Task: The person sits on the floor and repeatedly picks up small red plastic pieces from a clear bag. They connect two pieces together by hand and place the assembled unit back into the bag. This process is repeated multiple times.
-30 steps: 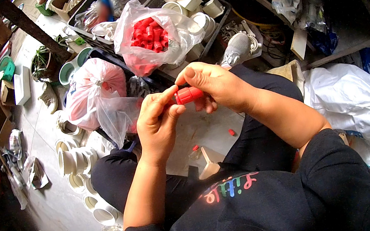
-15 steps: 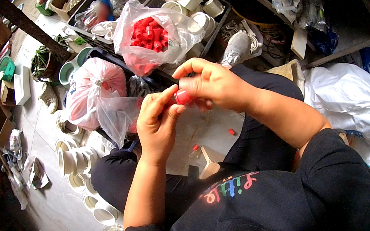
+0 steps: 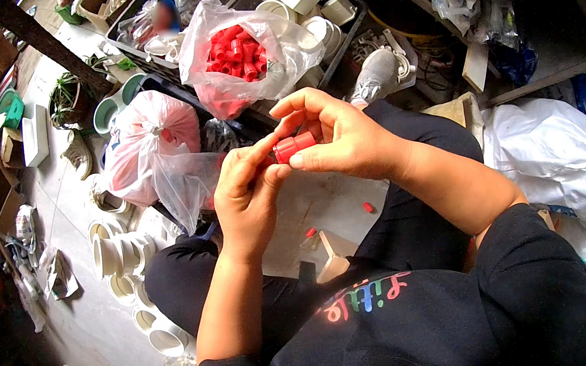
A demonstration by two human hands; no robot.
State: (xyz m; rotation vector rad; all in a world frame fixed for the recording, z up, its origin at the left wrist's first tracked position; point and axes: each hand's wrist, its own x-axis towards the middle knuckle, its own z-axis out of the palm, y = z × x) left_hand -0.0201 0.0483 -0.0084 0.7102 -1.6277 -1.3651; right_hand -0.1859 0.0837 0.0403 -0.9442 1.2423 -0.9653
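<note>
A small red plastic pipe fitting (image 3: 293, 147), stepped and cylindrical, is held between both hands in front of me. Its left end is pinched by the fingertips and thumb of my left hand (image 3: 246, 191). My right hand (image 3: 347, 136) has its thumb along the near side of the fitting, with the fingers curved over the far side. Just beyond my hands, an open clear plastic bag (image 3: 289, 50) holds many similar red fittings (image 3: 237, 56). On the floor between my legs lie two small red pieces (image 3: 368, 207) and a cream-coloured angular piece (image 3: 332, 256).
A tied bag of reddish contents (image 3: 152, 141) sits left of the open bag. White pipe fittings (image 3: 121, 254) line the floor at left, and more fill a dark crate (image 3: 350, 20) at the back. A large white sack (image 3: 560, 163) lies at right.
My right hand has shifted its fingers and thumb around the red fitting, so more of its length now shows. My left hand has stayed almost in place.
</note>
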